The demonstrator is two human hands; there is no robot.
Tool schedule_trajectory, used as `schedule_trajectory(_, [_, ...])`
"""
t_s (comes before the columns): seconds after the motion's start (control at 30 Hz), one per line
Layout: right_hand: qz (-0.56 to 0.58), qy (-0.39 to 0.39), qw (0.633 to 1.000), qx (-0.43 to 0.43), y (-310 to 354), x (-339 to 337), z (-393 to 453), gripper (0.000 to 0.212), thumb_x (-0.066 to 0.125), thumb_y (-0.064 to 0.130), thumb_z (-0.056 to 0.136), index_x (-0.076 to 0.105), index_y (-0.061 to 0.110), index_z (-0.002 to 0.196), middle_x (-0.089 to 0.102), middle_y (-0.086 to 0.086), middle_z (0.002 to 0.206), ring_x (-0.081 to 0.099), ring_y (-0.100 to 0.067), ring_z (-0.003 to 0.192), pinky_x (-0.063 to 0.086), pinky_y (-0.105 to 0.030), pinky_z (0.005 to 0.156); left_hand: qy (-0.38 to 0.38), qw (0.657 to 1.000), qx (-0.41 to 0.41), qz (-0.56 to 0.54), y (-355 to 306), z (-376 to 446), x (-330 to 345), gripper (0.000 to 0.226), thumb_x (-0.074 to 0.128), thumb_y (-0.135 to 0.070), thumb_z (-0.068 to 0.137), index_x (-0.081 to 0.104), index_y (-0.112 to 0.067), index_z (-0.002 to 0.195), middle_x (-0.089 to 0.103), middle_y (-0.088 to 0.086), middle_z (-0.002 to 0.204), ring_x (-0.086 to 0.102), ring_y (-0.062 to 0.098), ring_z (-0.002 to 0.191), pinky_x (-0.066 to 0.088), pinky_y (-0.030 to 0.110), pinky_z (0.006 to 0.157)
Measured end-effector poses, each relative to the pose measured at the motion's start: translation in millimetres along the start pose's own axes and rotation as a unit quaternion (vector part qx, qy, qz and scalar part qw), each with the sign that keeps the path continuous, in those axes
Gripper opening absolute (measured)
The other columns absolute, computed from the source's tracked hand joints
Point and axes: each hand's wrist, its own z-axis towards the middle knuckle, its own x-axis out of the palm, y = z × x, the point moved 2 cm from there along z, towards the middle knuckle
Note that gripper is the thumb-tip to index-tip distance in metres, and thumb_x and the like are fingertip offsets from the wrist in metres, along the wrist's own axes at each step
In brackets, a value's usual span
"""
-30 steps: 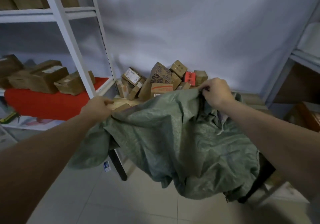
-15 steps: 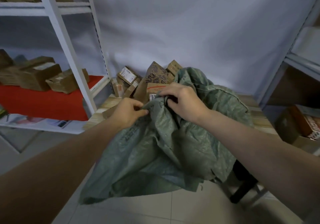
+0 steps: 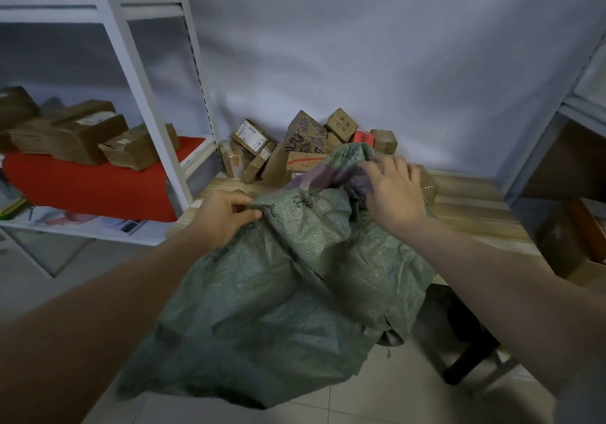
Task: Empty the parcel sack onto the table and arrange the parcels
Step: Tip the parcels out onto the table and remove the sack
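At nine o'clock a shelf [image 3: 183,158] carries brown boxes [image 3: 82,135] on a red cloth [image 3: 88,184]; they are not part of the heap. Moving right, the left hand [image 3: 226,215] pinches a fold of the sack [image 3: 295,276] near its top edge, fingers curled tight on the cloth. A second ago the two hands held the sack spread wide apart; now they have drawn together over the table [image 3: 472,207] and the sack is bunched between them, its lower part hanging limp off the near edge toward six o'clock. That slackness suggests it is emptied, or nearly so, and the work is turning to gathering the sack aside. Whether anything remains inside cannot be told.

At twelve o'clock the parcels [image 3: 305,144] lie in a loose heap at the table's far edge against the white backdrop, tilted and leaning on one another, not yet arranged. The right hand [image 3: 393,190] presses on the sack's upper folds at one o'clock, fingers curled into the cloth, just in front of the heap.
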Motion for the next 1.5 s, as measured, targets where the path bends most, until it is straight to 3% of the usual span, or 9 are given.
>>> schedule_trajectory(0.2, [0.085, 0.192, 0.948, 0.239, -26.9, 31.7, 2.5, 0.068, 0.066, 0.026, 0.087, 0.033, 0.012, 0.145, 0.041, -0.014, 0.146, 0.027, -0.035, 0.138, 0.026, -0.049, 0.109, 0.011, 1.000, 0.000, 0.009, 8.2, -6.3, -17.9, 0.012, 0.074, -0.014, 0.085, 0.076, -0.025, 0.089, 0.076, 0.001, 0.084, 0.070, 0.025, 0.082, 0.056, 0.031, 0.078])
schedule_trajectory(0.37, [0.130, 0.277, 0.914, 0.265, -31.8, 58.6, -7.6, 0.033, 0.068, 0.033, 0.089, 0.066, 0.018, 0.118, 0.055, -0.013, 0.135, 0.028, -0.037, 0.140, 0.030, -0.045, 0.108, 0.001, 1.000, -0.019, 0.019, 18.0, -11.3, -36.1, 0.011, 0.074, -0.014, 0.084, 0.078, -0.019, 0.093, 0.077, -0.004, 0.082, 0.071, 0.015, 0.077, 0.058, 0.029, 0.078])
schedule_trajectory(0.6, [0.184, 0.258, 0.935, 0.158, -7.9, 67.5, -1.4, 0.064, 0.066, 0.033, 0.093, 0.036, 0.033, 0.149, 0.045, -0.005, 0.149, 0.024, -0.032, 0.142, 0.022, -0.051, 0.112, 0.029, 0.999, -0.034, 0.026, 26.4, -17.3, -46.2, 0.011, 0.074, -0.015, 0.083, 0.078, -0.023, 0.089, 0.076, -0.010, 0.078, 0.069, 0.007, 0.072, 0.056, 0.025, 0.076])
schedule_trajectory(0.8, [0.099, 0.288, 0.949, 0.087, 3.9, 76.9, -9.1, 0.007, 0.064, 0.034, 0.094, 0.071, 0.033, 0.093, 0.062, 0.000, 0.113, 0.035, -0.030, 0.126, 0.025, -0.047, 0.106, -0.001, 0.997, -0.082, -0.005, 34.2, -23.7, -51.9, 0.012, 0.073, -0.015, 0.084, 0.079, -0.019, 0.094, 0.077, -0.009, 0.080, 0.069, 0.006, 0.076, 0.055, 0.024, 0.080])
schedule_trajectory(0.9, [0.229, 0.213, 0.947, 0.072, 6.6, 73.8, -6.2, 0.019, 0.062, 0.020, 0.095, 0.060, 0.030, 0.079, 0.061, 0.004, 0.094, 0.053, -0.026, 0.112, 0.041, -0.045, 0.100, -0.030, 0.992, -0.120, 0.009, 46.0, -25.6, -57.6, 0.015, 0.073, -0.011, 0.085, 0.077, -0.020, 0.097, 0.076, -0.007, 0.084, 0.068, 0.009, 0.079, 0.054, 0.029, 0.083])
schedule_trajectory(1.03, [0.407, 0.148, 0.900, 0.039, 21.5, 49.5, 6.5, 0.009, 0.058, 0.009, 0.097, 0.056, 0.012, 0.089, 0.063, -0.007, 0.088, 0.062, -0.029, 0.092, 0.047, -0.033, 0.074, -0.092, 0.969, -0.185, 0.135, 64.1, -17.8, -66.9, 0.044, 0.063, 0.001, 0.087, 0.063, -0.016, 0.128, 0.066, 0.009, 0.125, 0.060, 0.026, 0.113, 0.050, 0.043, 0.097])
schedule_trajectory(1.17, [0.445, 0.138, 0.884, -0.039, 41.7, 23.3, 17.3, 0.006, 0.058, 0.013, 0.098, 0.056, 0.012, 0.092, 0.066, -0.007, 0.095, 0.063, -0.028, 0.097, 0.051, -0.048, 0.091, -0.166, 0.973, -0.104, 0.125, 36.4, -6.6, -51.9, 0.041, 0.070, -0.025, 0.087, 0.062, -0.022, 0.128, 0.064, 0.002, 0.123, 0.060, 0.021, 0.105, 0.050, 0.038, 0.090])
schedule_trajectory(1.37, [0.423, 0.115, 0.892, -0.114, 59.1, -3.8, 22.1, 0.004, 0.059, 0.012, 0.097, 0.058, 0.010, 0.094, 0.064, 0.001, 0.089, 0.062, -0.024, 0.094, 0.049, -0.050, 0.095, -0.079, 0.997, -0.004, -0.007, -16.8, -11.5, -20.4, 0.067, 0.071, -0.072, 0.058, 0.066, -0.030, 0.109, 0.060, -0.011, 0.110, 0.057, 0.003, 0.098, 0.045, 0.020, 0.077])
schedule_trajectory(1.5, [0.406, 0.111, 0.899, -0.120, 53.2, -12.7, 24.0, 0.004, 0.059, 0.012, 0.097, 0.057, 0.009, 0.095, 0.065, 0.002, 0.090, 0.062, -0.023, 0.091, 0.050, -0.052, 0.091, -0.005, 0.999, 0.024, 0.020, -20.3, -14.6, -14.4, 0.076, 0.079, -0.067, 0.055, 0.066, -0.026, 0.118, 0.060, -0.008, 0.114, 0.058, 0.008, 0.100, 0.051, 0.027, 0.082])
